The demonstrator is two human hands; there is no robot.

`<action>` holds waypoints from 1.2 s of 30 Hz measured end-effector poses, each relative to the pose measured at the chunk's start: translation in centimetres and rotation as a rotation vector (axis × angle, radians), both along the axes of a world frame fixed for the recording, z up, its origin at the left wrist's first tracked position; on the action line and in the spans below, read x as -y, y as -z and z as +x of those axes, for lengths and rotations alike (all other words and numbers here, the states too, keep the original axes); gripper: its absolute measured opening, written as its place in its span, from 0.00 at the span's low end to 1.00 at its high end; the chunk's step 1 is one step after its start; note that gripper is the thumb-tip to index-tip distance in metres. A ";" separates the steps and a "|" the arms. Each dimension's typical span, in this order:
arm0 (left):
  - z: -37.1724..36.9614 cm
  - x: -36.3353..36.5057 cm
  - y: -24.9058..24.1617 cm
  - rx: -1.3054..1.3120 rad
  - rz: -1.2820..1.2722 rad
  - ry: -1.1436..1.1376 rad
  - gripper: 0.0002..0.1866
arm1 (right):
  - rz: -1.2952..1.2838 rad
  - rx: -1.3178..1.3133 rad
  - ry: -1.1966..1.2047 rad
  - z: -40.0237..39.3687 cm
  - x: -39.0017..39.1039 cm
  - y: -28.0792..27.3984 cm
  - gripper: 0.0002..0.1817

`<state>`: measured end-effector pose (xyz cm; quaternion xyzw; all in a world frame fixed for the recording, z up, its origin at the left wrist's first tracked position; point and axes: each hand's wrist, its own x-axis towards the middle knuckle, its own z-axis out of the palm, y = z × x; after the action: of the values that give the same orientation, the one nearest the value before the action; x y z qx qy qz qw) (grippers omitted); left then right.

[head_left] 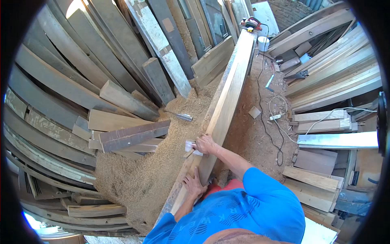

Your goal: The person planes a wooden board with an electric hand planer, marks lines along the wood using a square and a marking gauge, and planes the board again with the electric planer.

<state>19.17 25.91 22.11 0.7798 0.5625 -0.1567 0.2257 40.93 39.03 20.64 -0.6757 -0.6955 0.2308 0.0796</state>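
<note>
Shows long weathered boards (61, 87) standing and lying in stacks at the far left, then a heap of sawdust and shavings (134, 175) spread beside them. Has a dark reddish-brown board (136, 136) lying slanted over paler offcuts at the heap's edge, with a metallic cylindrical piece (185, 117) resting in the shavings farther right. Lays the left hand (194, 185) on the near part of a long pale plank (222, 105), palm down, fingers apart and thumb stretched out away from them. Sets the right hand (205, 144) farther up the same plank, at its left edge, fingers bent and close together beside a small whitish piece (189, 146); cannot tell whether clamped on that piece or only resting against it. Finds the plank lengthwise in the middle, running from in front of the blue T-shirt (252, 207) up to the far end, on a rougher, darker support (217, 95). Includes a red and black power planer (251, 25) at the plank's far end, a white bucket (263, 44) just right of it, and a dark cord (260, 93) winding down over the reddish ground. Continues right with a white power strip (275, 117) on a pale cable, and ends with more stacked boards (337, 81), some light and fresh-looking, and a white-faced board (337, 139) lying below them.
</note>
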 end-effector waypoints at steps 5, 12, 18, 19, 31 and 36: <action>1.3 1.8 0.5 0.005 -0.075 -0.018 0.69 | 0.087 -0.165 0.054 2.0 2.7 3.4 0.29; -1.5 -2.2 0.4 0.105 -0.200 0.061 0.72 | 0.522 -0.279 0.619 7.7 7.9 2.5 0.25; -4.0 -7.0 1.3 0.201 -0.392 0.292 0.74 | 0.261 -0.855 0.905 6.9 6.7 5.3 0.31; -4.0 -7.1 1.4 0.197 -0.402 0.307 0.74 | 0.268 -0.872 0.870 5.8 5.6 5.6 0.32; 3.3 -14.3 -1.0 0.498 -0.288 0.072 0.53 | 0.181 -1.014 0.972 5.9 0.5 -0.2 0.32; 2.9 -15.0 -0.2 0.519 -0.213 0.120 0.45 | 0.249 -1.189 1.051 8.8 3.2 1.0 0.20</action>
<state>22.06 40.93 22.33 0.7976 0.4192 -0.0232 0.4330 49.75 35.83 19.68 -0.6648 -0.1481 0.4053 0.6098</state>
